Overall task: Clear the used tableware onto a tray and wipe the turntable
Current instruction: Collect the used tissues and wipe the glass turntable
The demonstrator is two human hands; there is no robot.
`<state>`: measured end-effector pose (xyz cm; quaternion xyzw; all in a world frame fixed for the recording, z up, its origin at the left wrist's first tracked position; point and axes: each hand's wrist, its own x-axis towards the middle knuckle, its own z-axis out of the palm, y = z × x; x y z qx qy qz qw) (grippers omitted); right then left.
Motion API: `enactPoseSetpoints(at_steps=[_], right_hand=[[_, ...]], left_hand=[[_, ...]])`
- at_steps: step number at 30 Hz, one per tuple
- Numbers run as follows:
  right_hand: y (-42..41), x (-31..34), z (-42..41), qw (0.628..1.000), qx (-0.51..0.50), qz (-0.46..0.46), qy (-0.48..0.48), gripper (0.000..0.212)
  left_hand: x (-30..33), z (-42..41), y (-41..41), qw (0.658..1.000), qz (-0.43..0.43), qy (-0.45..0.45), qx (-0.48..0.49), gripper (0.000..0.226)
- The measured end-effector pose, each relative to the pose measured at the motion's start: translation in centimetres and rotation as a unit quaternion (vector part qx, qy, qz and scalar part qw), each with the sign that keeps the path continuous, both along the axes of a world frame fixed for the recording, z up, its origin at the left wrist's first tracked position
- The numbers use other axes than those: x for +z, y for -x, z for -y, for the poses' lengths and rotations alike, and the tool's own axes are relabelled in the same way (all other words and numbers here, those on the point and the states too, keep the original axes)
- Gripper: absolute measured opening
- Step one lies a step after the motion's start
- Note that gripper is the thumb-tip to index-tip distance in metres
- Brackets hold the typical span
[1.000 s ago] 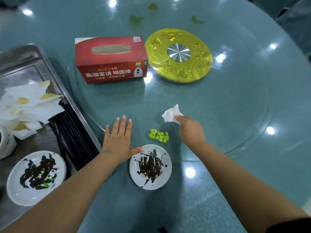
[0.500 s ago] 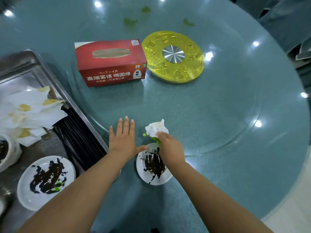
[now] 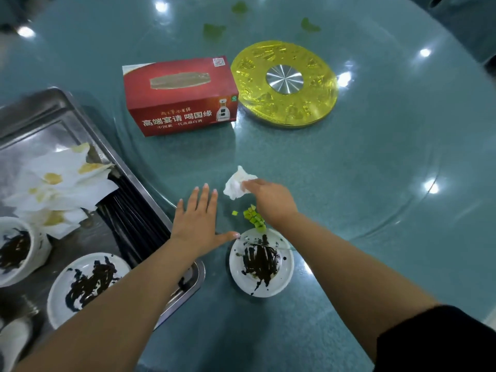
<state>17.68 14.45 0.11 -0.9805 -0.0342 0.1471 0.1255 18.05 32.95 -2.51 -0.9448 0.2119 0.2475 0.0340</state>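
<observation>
Right hand (image 3: 271, 202) grip pinches tissue (image 3: 236, 185) mid-frame, left hand (image 3: 198, 221) flat, wide; green bits (image 3: 253, 218) and dirty plate (image 3: 261, 264) remain off tray (image 3: 88, 122), wiping unfinished.

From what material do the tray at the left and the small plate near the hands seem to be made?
Tray: apparently stainless steel, brushed silver-grey with soft reflections and a rolled rim. Small plate: probably glazed ceramic or melamine; it is glossy white under dark sauce smears, and the look cannot settle which.

Both forearms are bare; a black sleeve (image 3: 440, 342) covers the right upper arm.
</observation>
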Motion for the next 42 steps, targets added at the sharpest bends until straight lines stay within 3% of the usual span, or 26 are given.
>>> enactPoseSetpoints(at_steps=[9, 11, 17, 23, 27, 32, 36, 39, 42], right_hand=[[2.6, -1.2, -0.1, 0.992, 0.098, 0.075, -0.008, 0.038], [3.2, -1.1, 0.6, 0.993, 0.111, 0.047, -0.017, 0.042], [2.4, -0.2, 4.4, 0.998, 0.045, 0.035, -0.029, 0.059], [3.4, -1.9, 5.5, 0.996, -0.005, 0.073, -0.060, 0.049], [4.5, -2.8, 4.9, 0.994, -0.003, 0.077, -0.079, 0.040], [5.1, -3.0, 5.8, 0.992, 0.062, 0.107, -0.034, 0.045], [5.3, -3.1, 7.1, 0.990, 0.109, 0.013, -0.086, 0.050], [5.5, -3.5, 7.1, 0.989, 0.101, -0.009, -0.107, 0.049], [5.8, -3.5, 6.7, 0.989, 0.086, -0.026, -0.114, 0.063]], left_hand=[[0.0, 0.5, 0.6, 1.000, 0.000, -0.013, -0.009, 0.122], [0.2, 0.7, 0.8, 1.000, -0.004, -0.016, -0.011, 0.126], [0.6, 1.3, 1.1, 0.999, -0.020, -0.024, -0.021, 0.132], [0.4, 1.9, 1.8, 0.999, -0.017, -0.035, -0.026, 0.137], [0.5, 2.4, 2.1, 0.999, -0.019, -0.040, -0.025, 0.137], [0.7, 2.8, 2.3, 0.998, -0.016, -0.046, -0.025, 0.137], [0.7, 3.3, 2.6, 0.998, -0.020, -0.054, -0.020, 0.139], [0.7, 3.5, 2.7, 0.998, -0.023, -0.058, -0.017, 0.139], [0.7, 3.5, 2.9, 0.998, -0.021, -0.059, -0.018, 0.139]])
